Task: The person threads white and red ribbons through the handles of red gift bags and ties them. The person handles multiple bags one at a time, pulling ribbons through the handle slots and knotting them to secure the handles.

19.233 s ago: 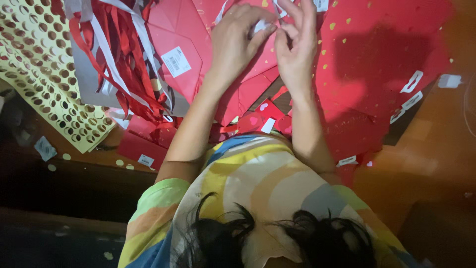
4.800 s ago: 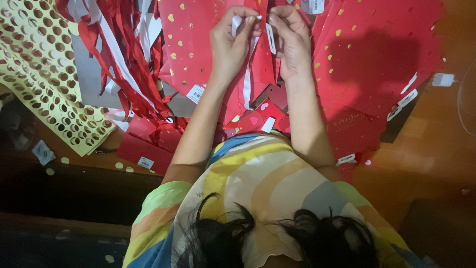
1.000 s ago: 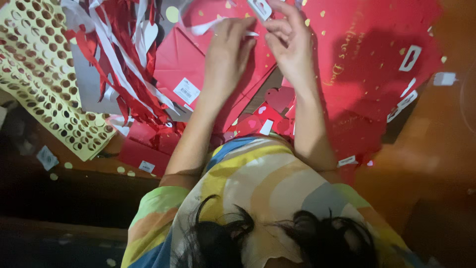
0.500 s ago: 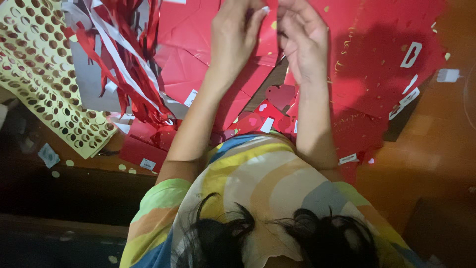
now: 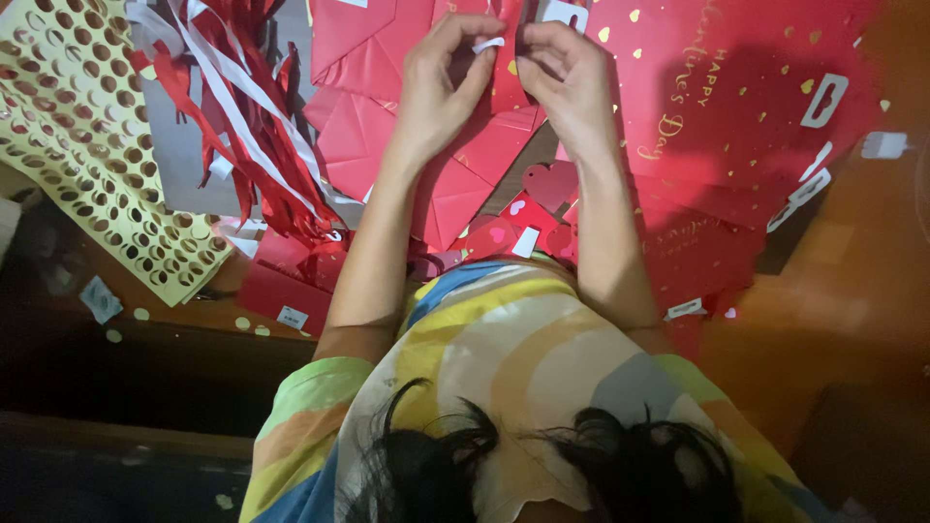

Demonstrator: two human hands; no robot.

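Red paper strip (image 5: 506, 68) pinched between left hand (image 5: 441, 87) and right hand (image 5: 572, 82) — small white tab (image 5: 487, 45) mid-peel; next calls for steady pull.

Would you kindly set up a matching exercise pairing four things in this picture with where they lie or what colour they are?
Things:
1. small white strip
2. punched yellow sheet
3. red and white ribbons
4. red heart cutout

Descriptions:
A. full of round holes, far left
B. pinched at the left hand, close to the right hand
C. lying between the two forearms
D. a tangled bundle left of the left arm

Pairs: 1-B, 2-A, 3-D, 4-C
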